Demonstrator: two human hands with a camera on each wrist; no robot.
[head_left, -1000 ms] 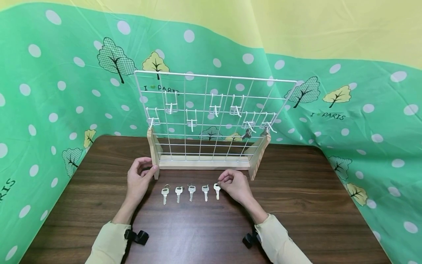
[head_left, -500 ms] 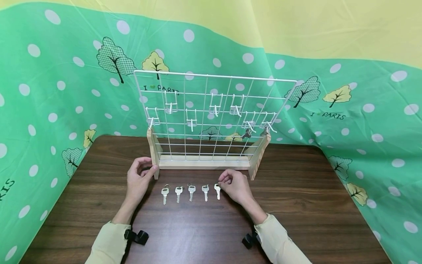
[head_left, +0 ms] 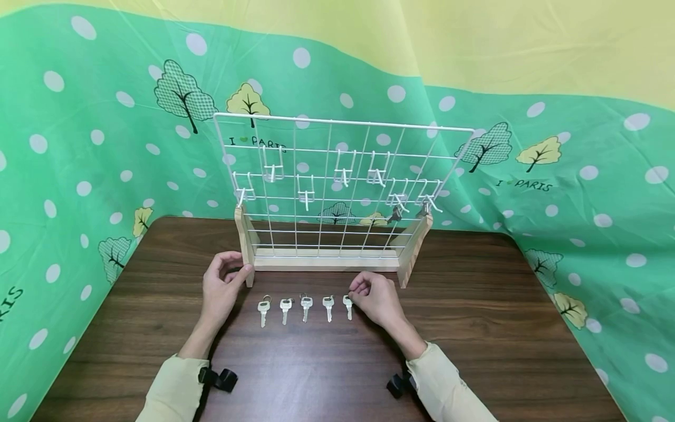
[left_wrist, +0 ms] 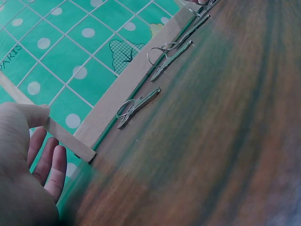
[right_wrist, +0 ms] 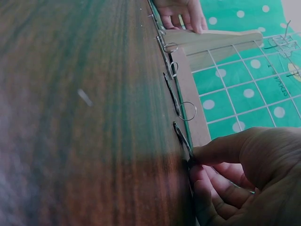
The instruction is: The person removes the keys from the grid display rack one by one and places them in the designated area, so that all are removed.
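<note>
Several silver keys with rings lie in a row on the dark wooden table, the leftmost key (head_left: 263,312) near my left hand. At the row's right end my right hand (head_left: 377,296) pinches the last key (head_left: 347,306) by its ring end between thumb and fingertips; the blade points toward me. In the right wrist view this key (right_wrist: 181,136) slants up from the thumb tip, its ring hidden by the fingers. My left hand (head_left: 220,288) holds the left wooden side panel (head_left: 244,240) of a white wire grid rack (head_left: 329,187), thumb on its front edge, as the left wrist view also shows.
White hooks, such as one hook (head_left: 306,196), hang in two uneven rows on the grid. A pale wooden bar (head_left: 327,264) joins the panels behind the keys. A green and yellow patterned cloth (head_left: 527,223) surrounds the table (head_left: 474,328) at the back and sides.
The rightmost key has shifted very slightly at the right fingertips. Both hands otherwise stay where they were, and the rack and other keys have not moved.
</note>
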